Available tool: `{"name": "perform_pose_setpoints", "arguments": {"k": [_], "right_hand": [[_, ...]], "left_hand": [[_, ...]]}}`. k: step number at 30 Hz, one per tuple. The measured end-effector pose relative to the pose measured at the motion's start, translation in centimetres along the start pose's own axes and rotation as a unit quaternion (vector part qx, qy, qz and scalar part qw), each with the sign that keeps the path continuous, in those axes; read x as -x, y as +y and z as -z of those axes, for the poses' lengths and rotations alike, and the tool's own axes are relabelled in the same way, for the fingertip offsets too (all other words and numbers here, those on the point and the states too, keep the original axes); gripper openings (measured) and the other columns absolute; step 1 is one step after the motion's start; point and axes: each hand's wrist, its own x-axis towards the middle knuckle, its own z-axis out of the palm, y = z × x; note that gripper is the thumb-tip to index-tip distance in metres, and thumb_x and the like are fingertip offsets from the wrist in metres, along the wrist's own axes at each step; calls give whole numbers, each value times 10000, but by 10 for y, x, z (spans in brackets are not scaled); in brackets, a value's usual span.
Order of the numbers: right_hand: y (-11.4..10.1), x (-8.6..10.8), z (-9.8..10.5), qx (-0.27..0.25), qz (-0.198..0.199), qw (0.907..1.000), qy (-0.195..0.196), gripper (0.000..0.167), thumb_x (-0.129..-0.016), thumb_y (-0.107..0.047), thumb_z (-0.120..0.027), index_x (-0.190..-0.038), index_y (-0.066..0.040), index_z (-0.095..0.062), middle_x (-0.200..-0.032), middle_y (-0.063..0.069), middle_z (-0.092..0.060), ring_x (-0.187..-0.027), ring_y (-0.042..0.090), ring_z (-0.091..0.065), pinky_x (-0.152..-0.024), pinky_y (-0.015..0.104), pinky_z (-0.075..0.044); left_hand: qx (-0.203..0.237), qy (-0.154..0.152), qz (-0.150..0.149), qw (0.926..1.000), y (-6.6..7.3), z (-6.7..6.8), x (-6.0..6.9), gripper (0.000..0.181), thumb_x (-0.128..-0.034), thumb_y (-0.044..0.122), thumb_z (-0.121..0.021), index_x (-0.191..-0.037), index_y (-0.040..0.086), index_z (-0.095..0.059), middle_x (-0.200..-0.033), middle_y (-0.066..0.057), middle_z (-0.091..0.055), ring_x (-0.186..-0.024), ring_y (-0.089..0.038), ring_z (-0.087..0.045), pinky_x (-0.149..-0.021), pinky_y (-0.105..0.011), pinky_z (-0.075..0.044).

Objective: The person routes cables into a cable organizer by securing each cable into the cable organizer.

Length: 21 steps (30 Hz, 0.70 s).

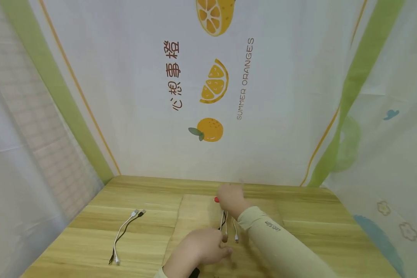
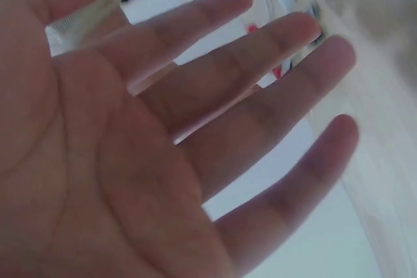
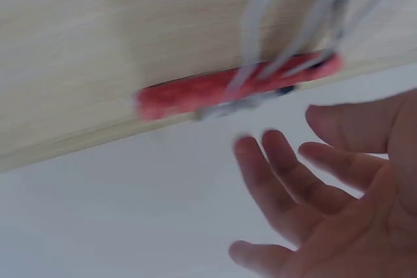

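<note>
A red strip (image 3: 189, 94) lies on the table with white cables (image 3: 253, 24) and a dark one running across it; in the head view only a small red end (image 1: 216, 199) shows. My right hand (image 1: 232, 199) is beside the strip, and the right wrist view shows that hand (image 3: 326, 206) with fingers loosely bent and nothing between them. Nearer me, my left hand (image 1: 205, 246) hovers around the cables' lower ends, partly covering them. Its fingers are spread in the left wrist view, where the palm (image 2: 150, 135) holds nothing. A white USB plug (image 1: 236, 238) shows between the arms.
To the left on the wooden table (image 1: 90, 231) lie a white cable (image 1: 117, 235) and a black cable (image 1: 126, 226), side by side. A white curtain (image 1: 281, 116) printed with oranges hangs behind the table's far edge, and more curtains hang at both sides.
</note>
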Motion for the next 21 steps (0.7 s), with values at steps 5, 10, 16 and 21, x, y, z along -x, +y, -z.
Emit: {"name": "perform_pose_setpoints", "arguments": {"k": [5, 10, 16, 21], "right_hand": [[-32, -5, 10, 49, 108, 9999, -61, 206, -1023, -244, -692, -1211, -181, -748, -1382, 113, -703, -1364, 367, -613, -1261, 688, -277], [-64, -2, 15, 133, 337, 9991, -219, 232, -1014, -291, -714, -1227, -201, -743, -1382, 91, -680, -1369, 346, -597, -1248, 704, -288], [-95, 7, 21, 118, 788, 9965, -246, 341, -982, -334, -754, -1304, -227, -715, -1440, 65, -660, -1413, 319, -578, -1238, 668, -343], [-119, 11, 28, 231, 1328, 9909, 14, 270, -1000, -360, -722, -1248, -252, -727, -1337, -16, -709, -1317, 207, -643, -1201, 548, -440]], "left_hand": [[547, 207, 125, 9982, -24, 11, 7, 358, -1008, 404, -698, -1218, 117, -747, -1190, -48, -799, -1109, -275, -750, -897, -496, -593], [893, 317, 632, 9935, -48, 13, 21, 370, -1002, 354, -718, -1220, 56, -737, -1249, -128, -771, -1145, -366, -725, -946, -609, -561], [319, 812, 1789, 9800, -85, 15, 48, 388, -1003, 375, -704, -1244, 72, -729, -1249, -152, -769, -1126, -441, -726, -882, -658, -561], [174, 880, 2181, 9718, -116, 22, 67, 441, -1019, 326, -687, -1311, -4, -690, -1294, -242, -727, -1136, -495, -705, -852, -665, -574]]}}
